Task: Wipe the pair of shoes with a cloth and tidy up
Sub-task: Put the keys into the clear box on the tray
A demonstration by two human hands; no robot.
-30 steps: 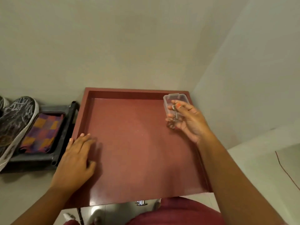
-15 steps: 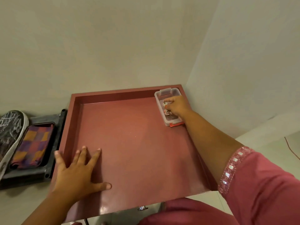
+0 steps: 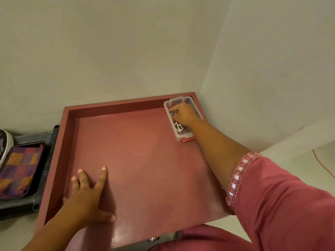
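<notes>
- Nearest the person: the left hand (image 3: 85, 194) lies flat on the floor of the red tray (image 3: 137, 160), fingers straight and spread, thumb out to the side. It grasps nothing; it appears to steady the tray.
- The tray sits on a pale counter (image 3: 308, 160) in a corner, its far rim close to the wall. The floor of the tray carries only the hand and one box.
- To the left of the tray, just beside it, stands a dark rack (image 3: 45, 142). A folded checked cloth (image 3: 19, 171), purple and orange, lies in it. The toe of one shoe (image 3: 5, 145) shows at the frame edge beside the cloth; the second shoe is out of view.
- Far right corner of the tray: a clear plastic box (image 3: 181, 120) with a red clasp at its near end. The right hand (image 3: 184, 115), sleeve in pink with a mirrored cuff, rests on top of it, fingers curled down over its left side. Whether it grips the box or small items inside cannot be told; pale metal-looking pieces show through the wall.
- Judgement: this is the tidying stage. To do it well, seat the box square into the corner, release cleanly, keep the left hand pressing so the tray does not slide, and check the clasp is closed.
</notes>
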